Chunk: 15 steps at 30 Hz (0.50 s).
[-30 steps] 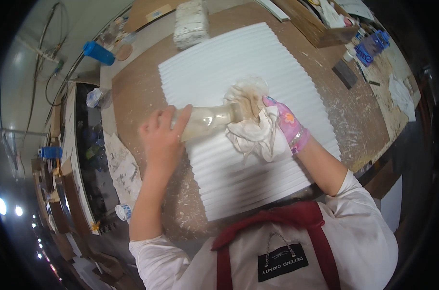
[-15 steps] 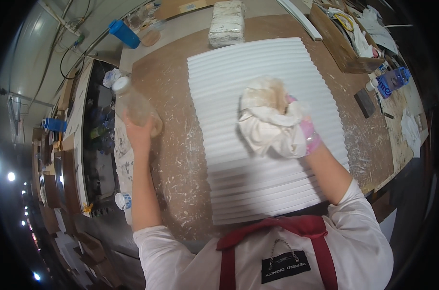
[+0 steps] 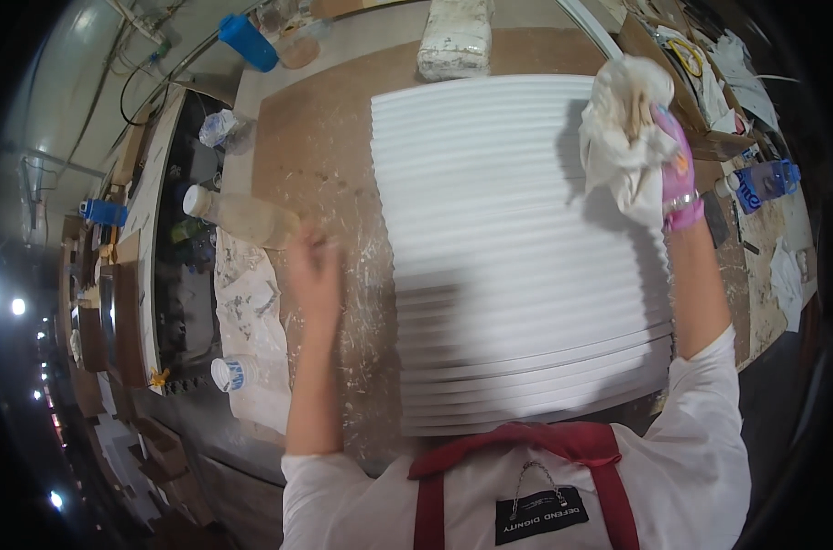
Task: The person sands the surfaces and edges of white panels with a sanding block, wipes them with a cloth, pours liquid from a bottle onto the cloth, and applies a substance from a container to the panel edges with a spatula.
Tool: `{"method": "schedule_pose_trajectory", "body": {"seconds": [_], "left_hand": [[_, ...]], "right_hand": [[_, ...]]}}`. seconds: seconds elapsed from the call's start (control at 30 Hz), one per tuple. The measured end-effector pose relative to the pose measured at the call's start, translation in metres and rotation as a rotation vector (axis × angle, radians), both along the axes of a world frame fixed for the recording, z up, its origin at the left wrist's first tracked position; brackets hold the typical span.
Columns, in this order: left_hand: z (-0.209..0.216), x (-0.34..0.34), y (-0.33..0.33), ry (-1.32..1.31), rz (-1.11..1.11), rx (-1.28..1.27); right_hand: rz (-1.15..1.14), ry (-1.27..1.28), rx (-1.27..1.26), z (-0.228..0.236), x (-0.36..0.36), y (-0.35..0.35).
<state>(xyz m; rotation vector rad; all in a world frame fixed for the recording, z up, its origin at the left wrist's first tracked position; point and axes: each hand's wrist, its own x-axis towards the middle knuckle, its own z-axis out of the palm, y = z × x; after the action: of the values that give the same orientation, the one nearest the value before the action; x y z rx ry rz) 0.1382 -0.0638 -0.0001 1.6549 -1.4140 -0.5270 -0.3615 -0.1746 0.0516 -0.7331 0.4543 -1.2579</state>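
Note:
My right hand point(image 3: 679, 170), in a pink glove, grips a bunched white cloth point(image 3: 623, 137) with a tan patch. It is over the far right part of a stack of white ridged strips or panels point(image 3: 517, 211), casting a shadow on them. On the left, my bare left hand point(image 3: 316, 266) is smeared by motion beside the base of a clear plastic bottle point(image 3: 247, 218) with a white cap and cloudy contents. Whether its fingers still touch the bottle cannot be made out.
The stack lies on a brown, paint-spotted board point(image 3: 325, 137). A white-wrapped block point(image 3: 455, 41) stands behind it. A blue bottle point(image 3: 249, 43) is far left; a cardboard box point(image 3: 723, 144) and another blue bottle point(image 3: 765, 183) are right. A small bottle point(image 3: 233, 374) sits near left.
My right hand has carried the cloth from the stack's middle to its far right. My left hand has shifted right and nearer me, relative to the bottle, which now leans more to the left in view.

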Motion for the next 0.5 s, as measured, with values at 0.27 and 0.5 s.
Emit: {"method": "schedule_pose_trajectory", "body": {"seconds": [0.27,0.5], "left_hand": [[-0.045,-0.056,-0.227,0.221,-0.169,0.075],[-0.072,-0.047,-0.235,0.566,-0.378,0.141]], "right_hand": [[-0.45,1.797,-0.946,-0.058,0.055,-0.093],[-0.228,2.069,-1.009,-0.072,0.116,-0.132]]}}
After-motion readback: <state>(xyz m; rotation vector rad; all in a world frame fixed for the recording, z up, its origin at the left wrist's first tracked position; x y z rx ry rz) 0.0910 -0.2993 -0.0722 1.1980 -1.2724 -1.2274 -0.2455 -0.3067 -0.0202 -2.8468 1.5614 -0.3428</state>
